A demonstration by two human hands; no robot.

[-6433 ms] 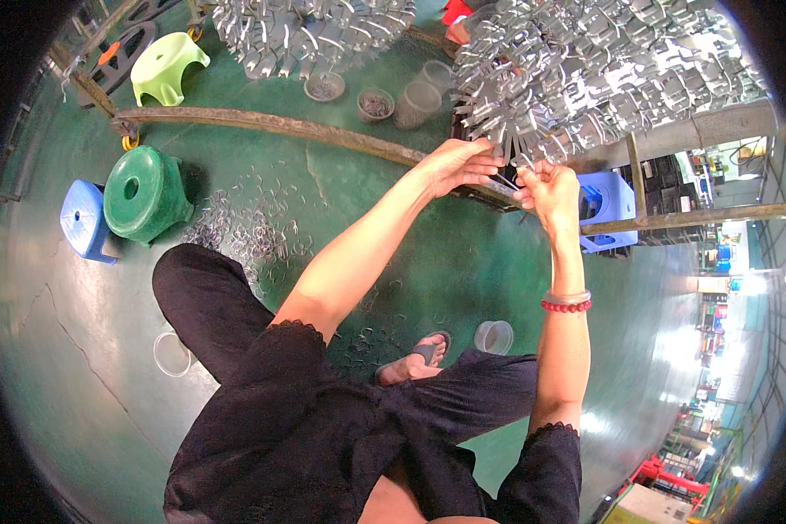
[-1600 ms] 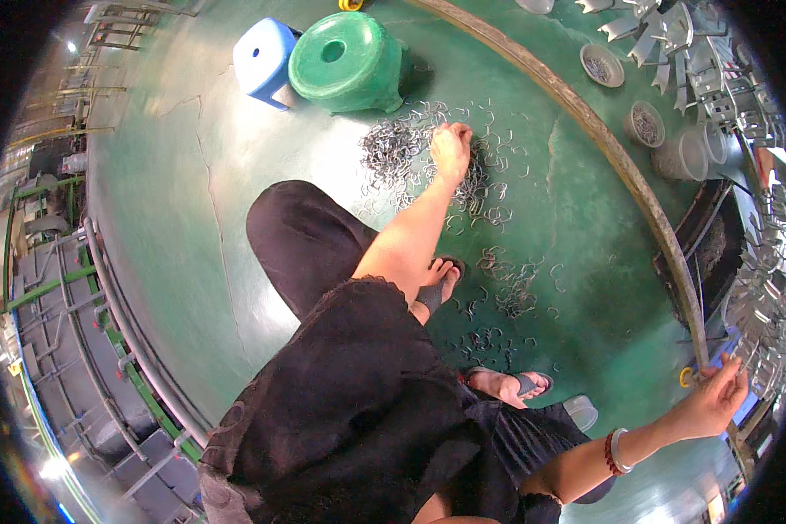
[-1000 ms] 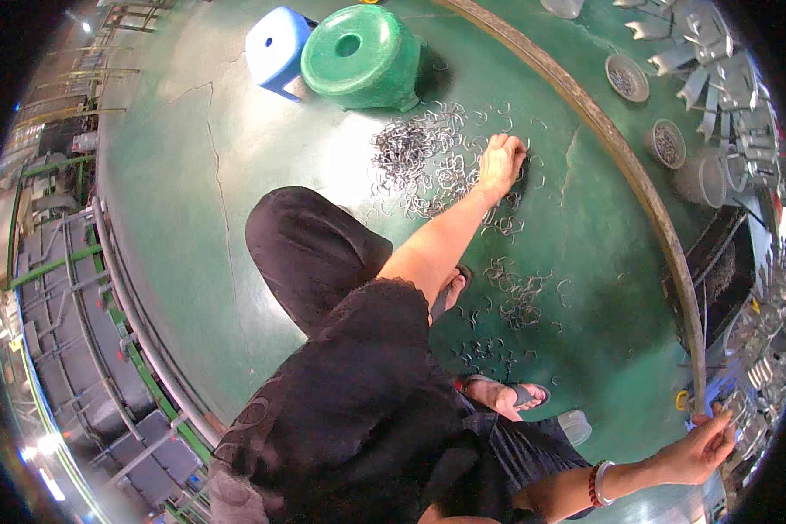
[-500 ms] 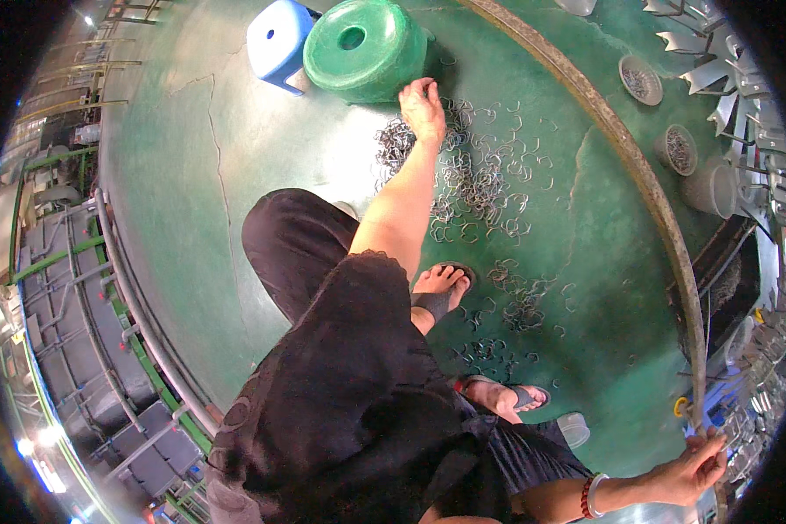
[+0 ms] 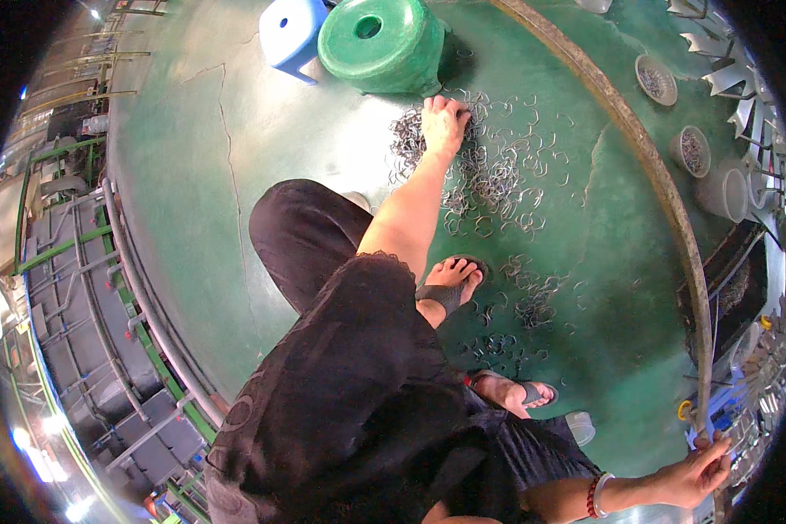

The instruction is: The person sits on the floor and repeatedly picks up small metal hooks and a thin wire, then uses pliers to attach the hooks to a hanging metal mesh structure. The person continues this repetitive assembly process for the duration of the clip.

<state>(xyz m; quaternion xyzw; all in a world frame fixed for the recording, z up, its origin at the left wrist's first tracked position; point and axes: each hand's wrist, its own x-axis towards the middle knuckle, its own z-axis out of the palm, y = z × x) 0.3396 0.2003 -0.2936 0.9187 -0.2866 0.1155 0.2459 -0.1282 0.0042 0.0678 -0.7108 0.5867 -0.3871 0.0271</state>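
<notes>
My left hand (image 5: 445, 125) reaches far forward and down to a loose pile of C-shaped metal rings (image 5: 491, 175) on the green floor. Its fingers are bent together at the pile's far end; whatever lies between the fingertips is too small to name. Just beyond stands a round green stool (image 5: 380, 48) with a hole in its top. At the lower right, my right hand (image 5: 697, 479) is held beside the lower end of a long worn rail (image 5: 651, 179). Thumb and fingers are pinched there, and what they grip is not clear.
Smaller clusters of rings (image 5: 533, 306) lie near my sandalled feet. A blue stool (image 5: 293, 35) adjoins the green one. Past the rail stand bowls of metal pieces (image 5: 655, 80) and a translucent bucket (image 5: 722, 192). Pipes and green framing (image 5: 87, 262) run along the left.
My left hand has drawn back from the green stool's edge and lowered onto the rings. The whole view has shifted slightly. My right hand stays pinched by the rail.
</notes>
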